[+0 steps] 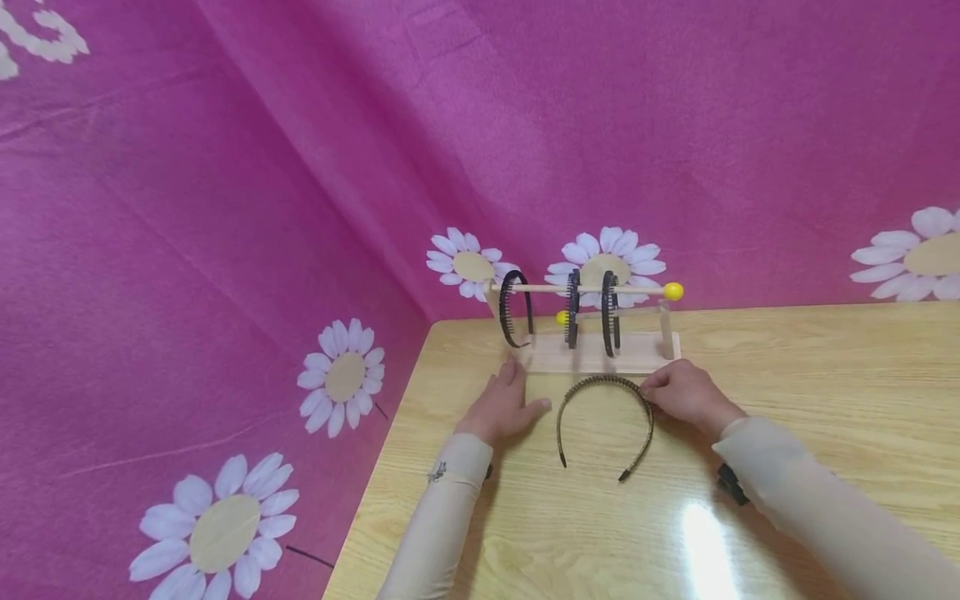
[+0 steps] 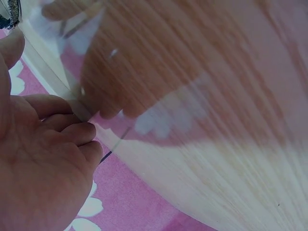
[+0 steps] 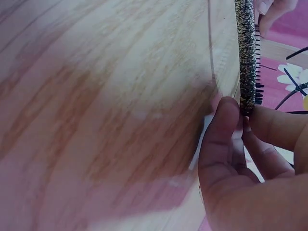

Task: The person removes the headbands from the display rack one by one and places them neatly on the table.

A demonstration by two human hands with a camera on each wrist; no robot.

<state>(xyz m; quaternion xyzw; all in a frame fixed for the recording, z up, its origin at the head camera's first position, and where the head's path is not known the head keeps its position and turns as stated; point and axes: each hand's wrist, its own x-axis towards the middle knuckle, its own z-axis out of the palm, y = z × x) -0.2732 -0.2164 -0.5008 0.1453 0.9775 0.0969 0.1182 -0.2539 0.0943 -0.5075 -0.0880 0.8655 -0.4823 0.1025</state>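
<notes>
A brown-gold toothed headband [image 1: 604,380] is over the table in front of a wooden rack. My right hand [image 1: 692,393] pinches its right side between thumb and fingertips. Up close in the right wrist view, the headband [image 3: 247,53] is speckled gold and black, with a row of dark teeth. My left hand [image 1: 501,406] is by the front left corner of the rack's base [image 1: 570,363], holding nothing, its thumb toward the headband. Whether its fingertips touch the base I cannot tell. In the left wrist view the left hand [image 2: 53,154] has loosely bent fingers.
Three black toothed headbands, a left one [image 1: 504,310], a middle one [image 1: 573,310] and a right one [image 1: 609,315], hang on the rack's upper rod [image 1: 551,288]. Yellow balls [image 1: 673,292] cap the rods. A pink flowered cloth [image 1: 480,150] stands behind the glossy wooden table [image 1: 787,375].
</notes>
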